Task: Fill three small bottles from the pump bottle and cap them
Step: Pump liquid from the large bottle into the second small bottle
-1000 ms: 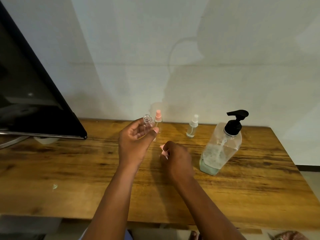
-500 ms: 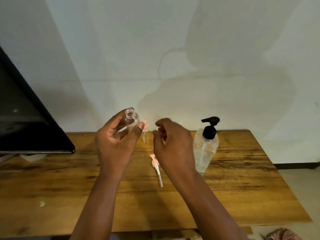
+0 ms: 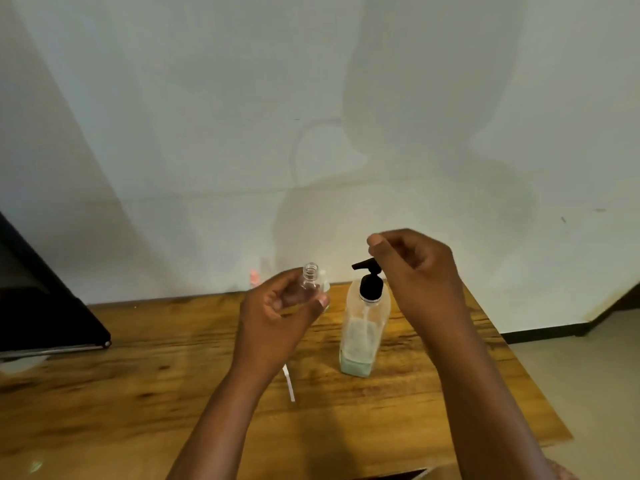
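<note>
— What do we hold now?

— In our left hand [image 3: 277, 313] we hold the small clear bottle [image 3: 309, 282]. The fingers and the thumb are curled around its body, and the open threaded neck points up. It has no cap, and it is lifted above the wooden table [image 3: 138, 375].

— And where is the pump bottle?

— The pump bottle [image 3: 363, 327] stands upright on the table, just to the right of the small bottle. It has a black pump head, with the spout pointing left, and some pale green liquid at the bottom.

— What does our right hand do?

— Our right hand [image 3: 415, 268] is above the pump head, fingers loosely curled. We cannot tell if it touches the pump or only hovers.

— What else do we see?

— A spray cap with a thin tube [image 3: 289, 384] lies on the table, partly hidden under our left wrist. A pink-capped bottle [image 3: 254, 277] stands far, near the wall. A dark screen [image 3: 41, 306] is at the left edge.
</note>
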